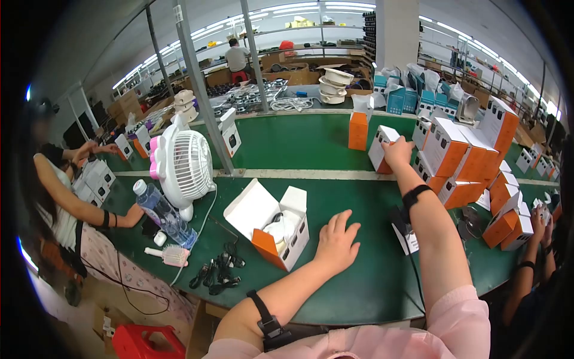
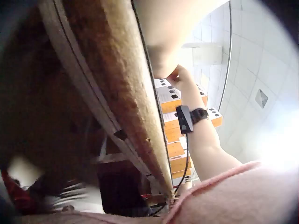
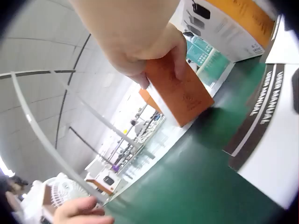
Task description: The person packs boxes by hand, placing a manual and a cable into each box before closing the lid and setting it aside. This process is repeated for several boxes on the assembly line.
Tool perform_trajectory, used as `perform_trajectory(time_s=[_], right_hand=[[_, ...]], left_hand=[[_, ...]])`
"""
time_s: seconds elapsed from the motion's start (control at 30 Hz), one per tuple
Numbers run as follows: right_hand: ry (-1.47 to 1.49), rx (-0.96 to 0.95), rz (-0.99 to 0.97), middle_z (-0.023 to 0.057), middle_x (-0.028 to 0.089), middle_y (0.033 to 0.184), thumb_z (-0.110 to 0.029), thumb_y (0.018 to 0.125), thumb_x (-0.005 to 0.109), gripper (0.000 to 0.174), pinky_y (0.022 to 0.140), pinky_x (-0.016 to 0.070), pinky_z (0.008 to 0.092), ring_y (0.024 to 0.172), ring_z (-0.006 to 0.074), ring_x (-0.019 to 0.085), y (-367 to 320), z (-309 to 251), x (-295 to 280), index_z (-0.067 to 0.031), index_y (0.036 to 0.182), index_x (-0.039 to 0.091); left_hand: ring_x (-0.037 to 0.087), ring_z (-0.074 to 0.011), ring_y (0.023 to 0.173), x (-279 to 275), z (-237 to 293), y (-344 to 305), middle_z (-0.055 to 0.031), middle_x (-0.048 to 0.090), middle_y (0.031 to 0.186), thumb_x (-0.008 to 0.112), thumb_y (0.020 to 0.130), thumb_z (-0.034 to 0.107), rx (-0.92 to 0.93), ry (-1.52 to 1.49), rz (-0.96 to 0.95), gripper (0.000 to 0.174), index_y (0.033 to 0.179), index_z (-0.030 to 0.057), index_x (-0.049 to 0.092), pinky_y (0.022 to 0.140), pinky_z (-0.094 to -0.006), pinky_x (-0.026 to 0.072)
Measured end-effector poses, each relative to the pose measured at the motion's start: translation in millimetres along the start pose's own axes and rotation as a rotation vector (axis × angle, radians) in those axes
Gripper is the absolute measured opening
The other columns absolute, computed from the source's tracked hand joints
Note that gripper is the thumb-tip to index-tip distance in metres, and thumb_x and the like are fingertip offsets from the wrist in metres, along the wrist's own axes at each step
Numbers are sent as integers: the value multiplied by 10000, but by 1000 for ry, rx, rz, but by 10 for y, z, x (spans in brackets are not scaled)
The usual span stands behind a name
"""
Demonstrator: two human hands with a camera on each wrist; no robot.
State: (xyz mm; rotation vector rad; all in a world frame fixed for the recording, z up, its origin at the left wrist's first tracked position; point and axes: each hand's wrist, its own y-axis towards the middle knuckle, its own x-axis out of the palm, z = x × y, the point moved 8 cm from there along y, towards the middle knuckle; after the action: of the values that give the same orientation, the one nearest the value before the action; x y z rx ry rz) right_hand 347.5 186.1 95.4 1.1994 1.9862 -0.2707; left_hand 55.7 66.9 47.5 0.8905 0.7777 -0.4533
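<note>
My right hand grips a closed white and orange box near the far side of the green table. In the right wrist view, the thumb and fingers wrap its upper end, and the orange side of the box faces the camera, its lower end close over the tabletop. Palm down, my left hand lies on the table with its fingers spread, holding nothing. Just left of it stands an open box with its flaps up; a white item and a dark cable show inside. The left wrist view mostly shows the table edge.
Stacked white and orange boxes rise to the right. User manuals lie beside the right hand. On the left are a white fan, a water bottle, a hairbrush and black cables. Other people work at both sides.
</note>
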Motion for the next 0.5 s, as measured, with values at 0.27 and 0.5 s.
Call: perform_trajectory(time_s=[0.27, 0.5], right_hand=[[-154, -716, 1, 206, 378, 1389, -43, 785, 594, 686, 930, 468, 443, 1183, 364, 515, 150, -981, 619, -74, 1409, 312], [-273, -347, -43, 228, 338, 1395, -42, 757, 663, 856, 945, 465, 449, 1147, 410, 526, 594, -648, 633, -105, 1469, 193]], left_hand=[[332, -372, 1307, 24, -12, -26, -193, 333, 1410, 709, 748, 179, 6, 34, -89, 453, 1166, 71, 570, 961, -497, 382], [329, -360, 1318, 38, 13, -49, -185, 330, 1424, 712, 738, 171, 20, 13, -100, 444, 1149, 68, 581, 949, -496, 386]])
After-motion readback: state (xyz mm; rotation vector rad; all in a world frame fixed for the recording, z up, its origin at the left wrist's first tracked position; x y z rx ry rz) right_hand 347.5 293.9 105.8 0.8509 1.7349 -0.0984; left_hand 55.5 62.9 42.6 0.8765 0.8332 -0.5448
